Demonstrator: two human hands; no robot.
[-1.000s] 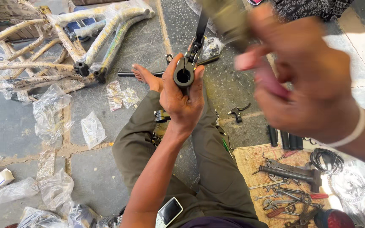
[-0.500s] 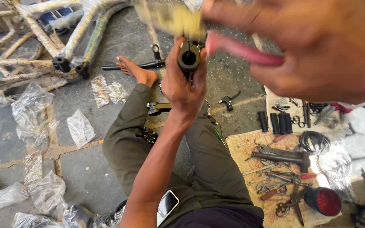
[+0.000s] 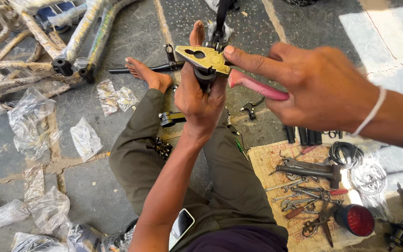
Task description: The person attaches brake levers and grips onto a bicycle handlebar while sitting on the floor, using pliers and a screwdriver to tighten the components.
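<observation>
Nearest the camera, a white-edged phone (image 3: 181,227) pokes from a pocket of the olive trousers (image 3: 229,186) of the seated person. To the right, a brown mat (image 3: 276,163) on the floor carries loose tools: spanners (image 3: 295,186), a dark hammer (image 3: 311,169), scissors (image 3: 325,224) and a round red lamp (image 3: 359,219). A coil of black cable (image 3: 346,154) lies just beyond them.

To the left, crumpled clear plastic bags (image 3: 33,126) are scattered over the grey stone floor (image 3: 94,196).

Further out, the left hand (image 3: 201,100) is raised and closed around a black tube (image 3: 204,76), its open end facing the camera. The right hand (image 3: 323,88) comes in from the right, blurred, its fingers wrapped on the pink handles of a pair of pliers (image 3: 211,60), forefinger stretched along the top. The brass-coloured head of the pliers sits on top of the tube's end, touching it, with jaws pointing left; whether they bite anything cannot be told.

Beyond the hands, 1 bare foot (image 3: 148,74) rests on the floor, with a black bar (image 3: 141,69) lying just past it. At the far left, 2 or more bicycle frames (image 3: 47,51) wrapped in pale plastic lie on the ground.
</observation>
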